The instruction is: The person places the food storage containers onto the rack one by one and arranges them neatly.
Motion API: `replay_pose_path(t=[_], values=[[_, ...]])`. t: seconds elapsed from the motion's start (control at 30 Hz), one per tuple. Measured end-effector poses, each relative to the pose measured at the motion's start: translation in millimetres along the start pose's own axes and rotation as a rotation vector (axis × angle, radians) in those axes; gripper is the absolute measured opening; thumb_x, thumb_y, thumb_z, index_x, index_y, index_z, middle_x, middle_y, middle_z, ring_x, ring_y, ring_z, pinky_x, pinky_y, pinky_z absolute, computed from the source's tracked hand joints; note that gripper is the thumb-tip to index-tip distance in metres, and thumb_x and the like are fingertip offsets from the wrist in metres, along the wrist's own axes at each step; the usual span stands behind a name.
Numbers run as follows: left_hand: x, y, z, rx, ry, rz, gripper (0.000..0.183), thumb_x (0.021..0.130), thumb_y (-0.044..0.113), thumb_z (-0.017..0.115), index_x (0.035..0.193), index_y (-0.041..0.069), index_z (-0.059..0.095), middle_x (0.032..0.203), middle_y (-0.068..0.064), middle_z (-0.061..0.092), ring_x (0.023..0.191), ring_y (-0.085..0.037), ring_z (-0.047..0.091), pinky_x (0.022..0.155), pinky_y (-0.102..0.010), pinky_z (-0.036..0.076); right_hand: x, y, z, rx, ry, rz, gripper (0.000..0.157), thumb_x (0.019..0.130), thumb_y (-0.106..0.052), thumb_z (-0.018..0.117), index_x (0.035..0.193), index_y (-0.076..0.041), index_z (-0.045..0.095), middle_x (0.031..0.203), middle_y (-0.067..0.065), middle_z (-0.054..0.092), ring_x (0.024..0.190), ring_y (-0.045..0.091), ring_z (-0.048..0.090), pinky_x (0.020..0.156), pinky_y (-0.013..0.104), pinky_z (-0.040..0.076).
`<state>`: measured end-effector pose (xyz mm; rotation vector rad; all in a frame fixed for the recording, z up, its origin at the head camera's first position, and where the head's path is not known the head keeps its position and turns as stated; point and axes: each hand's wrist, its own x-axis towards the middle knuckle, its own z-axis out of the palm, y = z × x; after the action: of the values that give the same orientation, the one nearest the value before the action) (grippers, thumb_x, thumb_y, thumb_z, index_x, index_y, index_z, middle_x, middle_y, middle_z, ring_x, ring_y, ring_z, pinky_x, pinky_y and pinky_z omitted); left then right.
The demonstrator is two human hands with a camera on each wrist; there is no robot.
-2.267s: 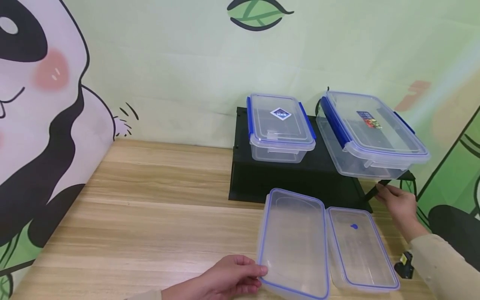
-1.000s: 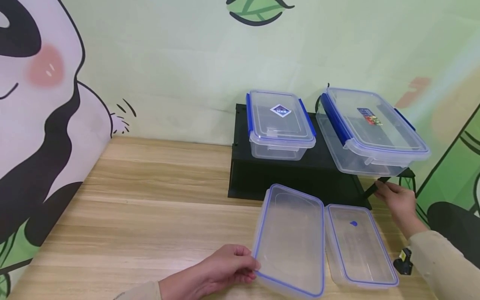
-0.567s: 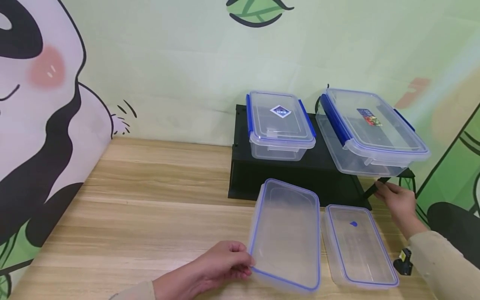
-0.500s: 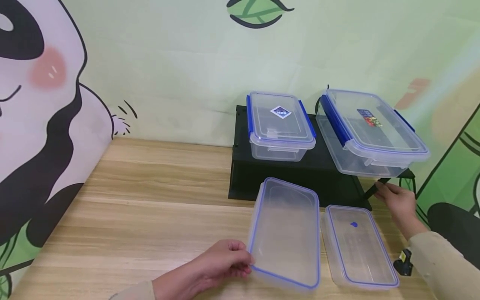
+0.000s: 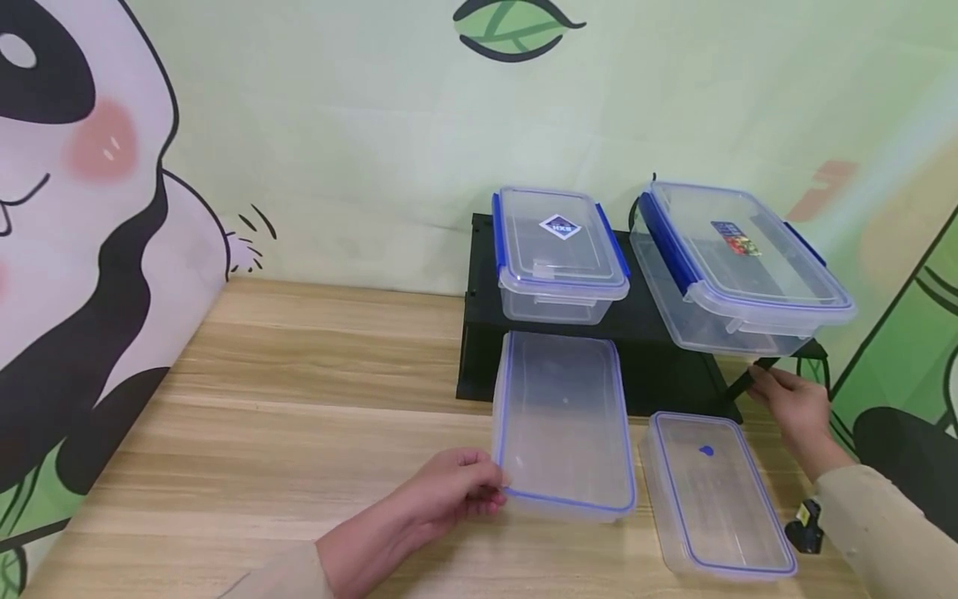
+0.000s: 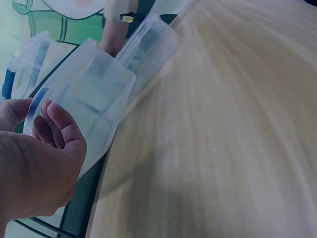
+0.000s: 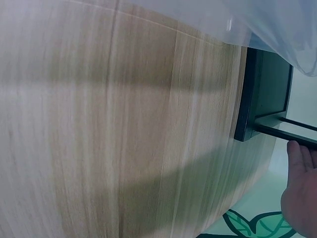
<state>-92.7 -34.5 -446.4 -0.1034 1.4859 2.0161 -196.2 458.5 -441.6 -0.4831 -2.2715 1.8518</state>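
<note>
My left hand [image 5: 449, 491] pinches the near-left corner of a clear plastic food container [image 5: 565, 416] with a blue-edged top. The container is lifted and tilted in front of the black rack [image 5: 479, 362]. In the left wrist view, the thumb and curled fingers of the left hand [image 6: 44, 144] meet at its edge. At the rack's right end my right hand [image 5: 793, 408] grips a slanted black bar [image 5: 748, 378] between thumb and fingers. The right wrist view shows its fingers against the rack's bar [image 7: 285, 134], partly cut off by the frame.
On the rack stand a smaller blue-clipped container [image 5: 561, 249] and a larger one [image 5: 748, 258], which overhangs its right end. Another clear container [image 5: 722, 491] with a blue spot lies on the wooden table [image 5: 299, 433]. A small black object [image 5: 806, 528] sits near the right sleeve.
My left hand has drawn the container left, away from the spotted one, then forward toward the rack, turning it straighter. The right hand has kept its hold on the bar.
</note>
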Motion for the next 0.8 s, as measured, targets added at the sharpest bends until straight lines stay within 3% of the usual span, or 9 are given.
replay_pose_path(t=[0.53, 0.8], values=[[39.6, 26.2, -3.0, 0.002, 0.049, 0.036, 0.004, 0.091, 0.002, 0.062, 0.089, 0.003, 0.066, 0.081, -0.003, 0.066, 0.076, -0.012, 0.063, 0.072, -0.02, 0.055, 5.0, 5.0, -3.8, -0.106, -0.004, -0.007, 0.063, 0.108, -0.019, 0.064, 0.151, 0.018, 0.038, 0.085, -0.028, 0.068, 0.075, -0.011, 0.07, 0.075, 0.014, 0.06], [63.1, 37.2, -8.6, 0.027, 0.054, 0.003, 0.006, 0.092, 0.006, 0.066, 0.088, 0.007, 0.062, 0.082, -0.004, 0.065, 0.076, -0.013, 0.061, 0.071, -0.02, 0.054, 3.6, 4.1, -3.6, -0.06, -0.014, -0.011, 0.066, 0.107, -0.018, 0.065, 0.151, 0.02, 0.034, 0.085, -0.026, 0.07, 0.074, -0.009, 0.071, 0.074, 0.014, 0.06]])
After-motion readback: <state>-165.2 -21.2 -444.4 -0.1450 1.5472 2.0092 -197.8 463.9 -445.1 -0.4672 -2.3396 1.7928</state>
